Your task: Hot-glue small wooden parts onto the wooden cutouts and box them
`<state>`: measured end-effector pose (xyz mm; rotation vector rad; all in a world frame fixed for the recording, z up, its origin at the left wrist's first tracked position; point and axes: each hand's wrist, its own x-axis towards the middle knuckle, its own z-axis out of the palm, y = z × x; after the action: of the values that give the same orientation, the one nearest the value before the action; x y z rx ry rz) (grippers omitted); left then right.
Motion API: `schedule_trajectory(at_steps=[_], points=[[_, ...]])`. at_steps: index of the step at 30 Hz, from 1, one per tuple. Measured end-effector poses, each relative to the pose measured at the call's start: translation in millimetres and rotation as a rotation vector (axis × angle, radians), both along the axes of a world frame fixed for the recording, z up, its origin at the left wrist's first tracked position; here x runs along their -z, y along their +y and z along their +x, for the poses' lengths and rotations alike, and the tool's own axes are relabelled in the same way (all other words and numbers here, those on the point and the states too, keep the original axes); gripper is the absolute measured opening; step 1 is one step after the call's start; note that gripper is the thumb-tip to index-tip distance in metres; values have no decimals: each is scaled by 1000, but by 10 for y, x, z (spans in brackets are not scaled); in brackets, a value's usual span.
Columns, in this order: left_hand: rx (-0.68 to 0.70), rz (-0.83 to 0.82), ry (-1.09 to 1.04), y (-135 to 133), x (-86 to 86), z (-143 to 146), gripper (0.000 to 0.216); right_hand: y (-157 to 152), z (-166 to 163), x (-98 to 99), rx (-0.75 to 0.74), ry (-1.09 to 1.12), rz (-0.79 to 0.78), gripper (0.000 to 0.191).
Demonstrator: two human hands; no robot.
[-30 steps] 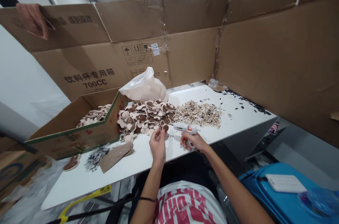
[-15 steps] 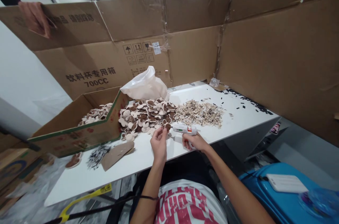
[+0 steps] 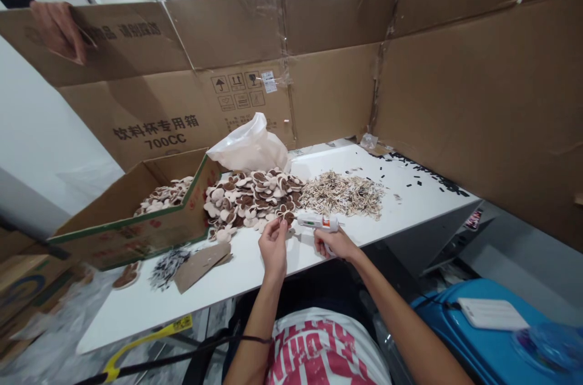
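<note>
My left hand (image 3: pixel 273 245) is closed in a pinch on a small brown-and-cream flower-shaped piece (image 3: pixel 285 214) just above the white table (image 3: pixel 255 269). My right hand (image 3: pixel 334 243) grips a white glue gun (image 3: pixel 317 223) whose nozzle points left at that piece. A heap of the same brown-and-cream pieces (image 3: pixel 248 197) lies right behind my left hand. A pile of thin beige bits (image 3: pixel 344 194) lies behind my right hand.
An open cardboard box (image 3: pixel 136 224) holding more pieces stands at the left, a white plastic bag (image 3: pixel 250 148) behind the heap. Tall cardboard walls (image 3: pixel 319 81) fence the table; another person's hand (image 3: pixel 59 30) grips the wall's top left. Cardboard scraps (image 3: pixel 198 266), black-and-white bits (image 3: pixel 166 266) and small black pieces (image 3: pixel 423 175) lie about. A blue case (image 3: pixel 483 342) sits lower right.
The glue gun's nozzle has come a little closer to the piece in my left hand. Otherwise only the view has shifted slightly.
</note>
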<state>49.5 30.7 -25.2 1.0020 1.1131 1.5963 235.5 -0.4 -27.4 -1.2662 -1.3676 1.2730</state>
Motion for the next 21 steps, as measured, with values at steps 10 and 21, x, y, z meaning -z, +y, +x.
schedule_trajectory(at_steps=[10,21], points=[[4,-14,-16,-20,-27,8,56,6,-10,8,14,6,-8,37],[-3,-12,-15,-23,-15,1,58,-7,-18,-48,37,-5,-22,37]])
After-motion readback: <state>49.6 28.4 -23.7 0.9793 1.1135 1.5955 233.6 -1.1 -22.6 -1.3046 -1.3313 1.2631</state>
